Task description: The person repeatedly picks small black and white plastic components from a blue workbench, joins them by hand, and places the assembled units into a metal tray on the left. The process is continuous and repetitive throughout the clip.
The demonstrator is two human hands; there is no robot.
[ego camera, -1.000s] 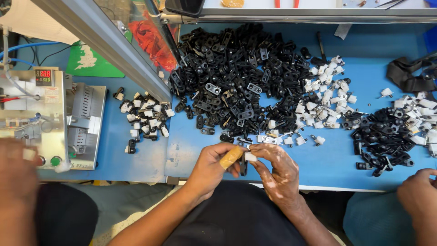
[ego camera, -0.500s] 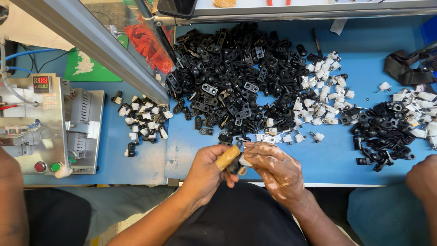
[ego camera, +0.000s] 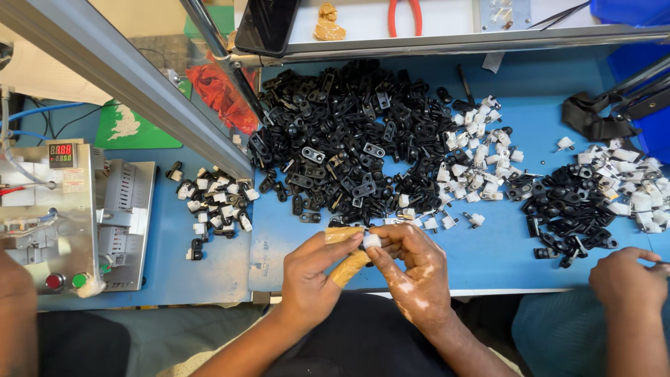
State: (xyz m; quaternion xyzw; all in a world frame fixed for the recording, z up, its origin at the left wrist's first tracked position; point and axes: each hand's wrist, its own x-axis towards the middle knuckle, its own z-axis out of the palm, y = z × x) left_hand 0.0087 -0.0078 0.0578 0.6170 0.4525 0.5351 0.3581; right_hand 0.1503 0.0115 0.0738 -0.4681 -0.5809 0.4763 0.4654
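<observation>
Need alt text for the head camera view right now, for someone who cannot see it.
Two hands meet at the near edge of a blue table: the left hand, thumb and forefinger taped, and the right hand pinch a small white part. Behind lies a pile of black clips.

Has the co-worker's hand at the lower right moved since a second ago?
Yes. The co-worker's hand has slid left along the blue table's front edge, judged against the small black-and-white parts pile; more of the hand now shows.

Bright, even light falls from overhead, leaving only soft, short shadows on the blue table. Everything looks sharp; the metal rail bends slightly towards the edge.
</observation>
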